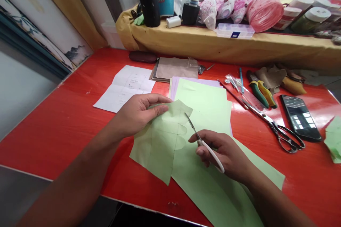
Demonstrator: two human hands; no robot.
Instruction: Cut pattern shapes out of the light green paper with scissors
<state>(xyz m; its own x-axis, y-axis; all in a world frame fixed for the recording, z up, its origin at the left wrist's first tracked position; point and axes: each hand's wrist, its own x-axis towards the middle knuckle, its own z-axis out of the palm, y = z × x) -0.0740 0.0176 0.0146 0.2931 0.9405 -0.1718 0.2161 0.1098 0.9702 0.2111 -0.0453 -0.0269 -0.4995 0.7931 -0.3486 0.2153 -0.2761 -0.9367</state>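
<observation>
My left hand (144, 111) pinches the upper left part of a green paper piece (160, 145) between thumb and fingers. Pencil lines cross this piece, and its right edge has rounded tabs cut into it. In my right hand (221, 152) is a pair of white-handled scissors (211, 154); their blades look nearly closed and point up and left, close to the paper's upper right edge. Whether the tips touch the paper I cannot tell. Below both hands lie larger green sheets (205, 103), stacked over purple ones.
A white sheet with writing (125, 88) lies left. Brown sheets (176, 67) and a dark case (143, 56) are farther back. Large black-handled scissors (274, 126), pliers (261, 90) and a phone (301, 117) lie right. A cloth-covered ledge (186, 46) with jars stands behind.
</observation>
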